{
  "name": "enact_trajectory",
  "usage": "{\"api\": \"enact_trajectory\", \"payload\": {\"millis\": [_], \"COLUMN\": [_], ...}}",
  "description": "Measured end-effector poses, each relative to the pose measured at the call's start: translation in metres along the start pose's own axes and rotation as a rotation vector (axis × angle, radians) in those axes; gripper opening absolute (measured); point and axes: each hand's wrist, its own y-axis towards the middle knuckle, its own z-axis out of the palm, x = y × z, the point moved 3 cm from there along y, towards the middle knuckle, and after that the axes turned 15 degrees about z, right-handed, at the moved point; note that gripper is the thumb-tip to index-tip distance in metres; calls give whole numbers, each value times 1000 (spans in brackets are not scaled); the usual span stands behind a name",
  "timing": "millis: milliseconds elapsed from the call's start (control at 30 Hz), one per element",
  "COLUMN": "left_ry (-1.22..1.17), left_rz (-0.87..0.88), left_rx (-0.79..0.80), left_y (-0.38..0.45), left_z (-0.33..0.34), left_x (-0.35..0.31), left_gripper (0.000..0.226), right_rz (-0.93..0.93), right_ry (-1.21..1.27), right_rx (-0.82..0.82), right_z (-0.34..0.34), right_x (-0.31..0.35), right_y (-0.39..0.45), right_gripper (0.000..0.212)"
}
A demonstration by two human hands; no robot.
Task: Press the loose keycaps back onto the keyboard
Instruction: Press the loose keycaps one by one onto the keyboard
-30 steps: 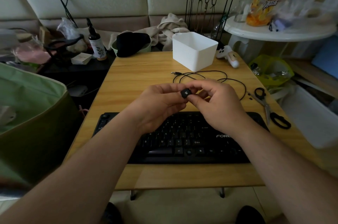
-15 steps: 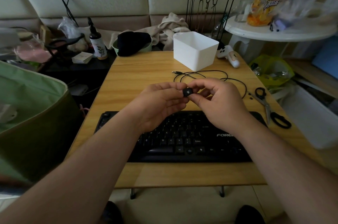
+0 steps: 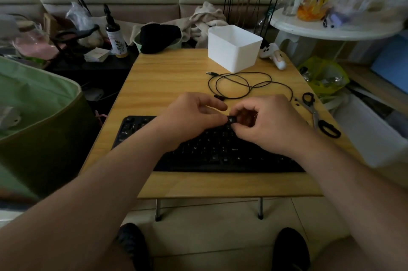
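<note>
Both hands, left hand (image 3: 194,116) and right hand (image 3: 271,124), pinch one loose keycap (image 3: 232,119) just above the keyboard (image 3: 220,153); seating step, next needs alignment over its empty switch, then press.

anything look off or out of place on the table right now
One keycap is off the keyboard, pinched between the left hand and right hand above the upper rows. Open scissors and a loosely coiled cable lie behind.
</note>
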Motion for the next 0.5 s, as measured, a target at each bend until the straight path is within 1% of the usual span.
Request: {"api": "enact_trajectory", "payload": {"millis": [100, 200, 333, 400, 500], "left_ry": [128, 260, 550, 613, 645], "left_rz": [71, 141, 237, 261, 295], "left_rx": [120, 219, 205, 202, 183], "left_y": [-13, -24, -31, -33, -34], "left_z": [0, 0, -4, -5, -7], "left_x": [-3, -1, 1, 4, 7], "left_gripper": [25, 27, 24, 24, 22], "right_rz": [26, 37, 37, 44, 73], "right_ry": [-80, -113, -110, -135, -188], "right_rx": [109, 144, 138, 140, 163], "right_z": [2, 4, 11, 15, 19], "right_x": [-1, -4, -10, -13, -17], "right_y": [-13, -26, -36, -38, -41], "right_gripper": [18, 18, 19, 19, 20]}}
